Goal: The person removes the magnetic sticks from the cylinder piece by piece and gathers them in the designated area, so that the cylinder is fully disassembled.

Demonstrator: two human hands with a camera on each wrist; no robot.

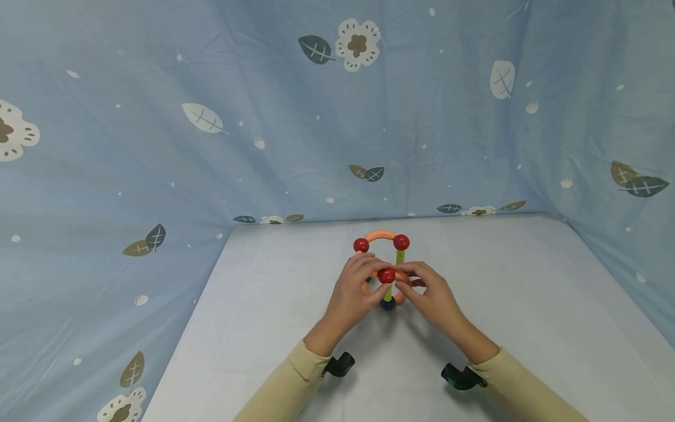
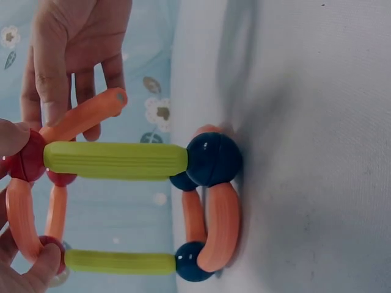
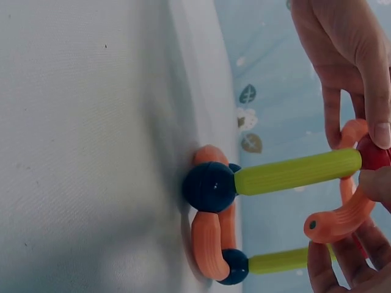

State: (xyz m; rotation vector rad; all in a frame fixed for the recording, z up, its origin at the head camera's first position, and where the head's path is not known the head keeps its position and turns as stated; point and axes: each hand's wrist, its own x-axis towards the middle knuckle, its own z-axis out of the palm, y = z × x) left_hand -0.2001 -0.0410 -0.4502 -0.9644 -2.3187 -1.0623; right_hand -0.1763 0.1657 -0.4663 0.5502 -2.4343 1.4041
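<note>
A small frame of magnetic balls and rods stands on the table. It has red balls (image 1: pixel 401 242) on top, dark blue balls (image 2: pixel 214 159) below, straight green rods (image 2: pixel 116 160) upright between them and curved orange rods (image 1: pixel 381 235) around. My left hand (image 1: pixel 352 288) pinches the front red ball (image 1: pixel 387 275) and steadies the top ring. From the other side, my right hand (image 1: pixel 435 298) pinches a curved orange rod (image 3: pixel 339 223) between thumb and fingers. One end of this rod meets the front red ball; its other end, showing a small metal tip, is loose.
The white-covered table (image 1: pixel 263 305) spreads around the frame. A blue patterned cloth (image 1: pixel 295 146) hangs behind and along the sides. Black wrist mounts (image 1: pixel 340 364) sit at both sleeve cuffs.
</note>
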